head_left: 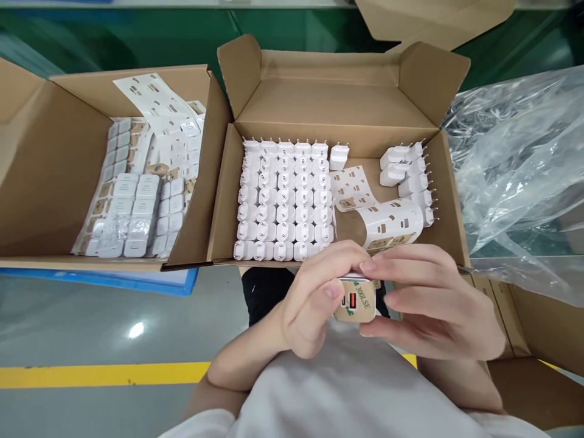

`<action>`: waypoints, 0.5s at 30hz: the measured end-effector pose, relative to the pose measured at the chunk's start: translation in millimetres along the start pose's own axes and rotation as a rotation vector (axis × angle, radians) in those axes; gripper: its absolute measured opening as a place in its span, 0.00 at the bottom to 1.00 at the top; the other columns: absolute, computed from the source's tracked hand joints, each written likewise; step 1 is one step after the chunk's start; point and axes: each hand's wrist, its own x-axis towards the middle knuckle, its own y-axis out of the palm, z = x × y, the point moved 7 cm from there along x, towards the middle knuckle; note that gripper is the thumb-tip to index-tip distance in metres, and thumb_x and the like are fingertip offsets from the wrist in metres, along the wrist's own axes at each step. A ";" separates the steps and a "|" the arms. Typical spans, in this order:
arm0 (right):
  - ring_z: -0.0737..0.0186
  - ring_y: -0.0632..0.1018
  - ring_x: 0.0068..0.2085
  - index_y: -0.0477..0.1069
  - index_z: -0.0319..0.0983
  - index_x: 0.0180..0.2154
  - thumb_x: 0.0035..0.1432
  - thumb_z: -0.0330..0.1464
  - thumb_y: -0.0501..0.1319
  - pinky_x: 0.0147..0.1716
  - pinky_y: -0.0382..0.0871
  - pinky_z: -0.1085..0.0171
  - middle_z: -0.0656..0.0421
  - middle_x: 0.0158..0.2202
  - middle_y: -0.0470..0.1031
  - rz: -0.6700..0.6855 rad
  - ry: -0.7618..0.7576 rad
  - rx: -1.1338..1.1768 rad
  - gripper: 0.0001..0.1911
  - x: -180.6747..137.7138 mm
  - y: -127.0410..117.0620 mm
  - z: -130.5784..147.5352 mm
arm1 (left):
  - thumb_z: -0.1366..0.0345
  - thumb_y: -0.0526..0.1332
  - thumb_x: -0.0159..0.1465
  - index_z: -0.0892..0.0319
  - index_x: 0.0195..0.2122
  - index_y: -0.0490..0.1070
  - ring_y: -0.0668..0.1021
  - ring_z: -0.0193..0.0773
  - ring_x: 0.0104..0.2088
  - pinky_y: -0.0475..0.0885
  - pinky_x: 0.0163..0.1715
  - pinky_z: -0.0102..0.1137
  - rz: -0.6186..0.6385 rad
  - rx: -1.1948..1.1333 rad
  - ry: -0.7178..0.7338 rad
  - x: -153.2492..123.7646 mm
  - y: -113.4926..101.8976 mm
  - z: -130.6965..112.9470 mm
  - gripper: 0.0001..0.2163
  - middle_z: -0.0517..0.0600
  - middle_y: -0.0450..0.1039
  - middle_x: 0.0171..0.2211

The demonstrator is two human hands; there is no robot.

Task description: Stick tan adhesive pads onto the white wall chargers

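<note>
Both my hands hold one white USB charger plug point(354, 302) close to my chest, its port face toward me with an orange port and a brown label across it. My left hand point(314, 304) curls around its left side, thumb on the front. My right hand point(433, 304) pinches its right side with fingers pressed to the label. Just beyond sits an open cardboard box point(347, 103) with rows of white plugs point(283, 201) standing prongs up, a second cluster of plugs point(410, 176) at its right, and a curled label sheet point(387, 222) between them.
A second open cardboard box point(50, 164) at the left holds labelled plugs and used label sheets point(155, 97). Crumpled clear plastic wrap point(520, 170) lies at the right. Another carton point(538, 328) stands at lower right. Below is grey floor with a yellow line point(100, 374).
</note>
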 end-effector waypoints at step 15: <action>0.57 0.86 0.39 0.74 0.43 0.39 0.61 0.18 0.69 0.36 0.88 0.56 0.51 0.42 0.87 -0.094 -0.130 0.094 0.14 4.9 9.0 -0.8 | 0.38 0.54 0.76 0.58 0.35 0.74 0.71 0.42 0.32 0.68 0.36 0.38 0.020 0.020 -0.108 -1.8 3.2 2.1 0.27 0.51 0.70 0.34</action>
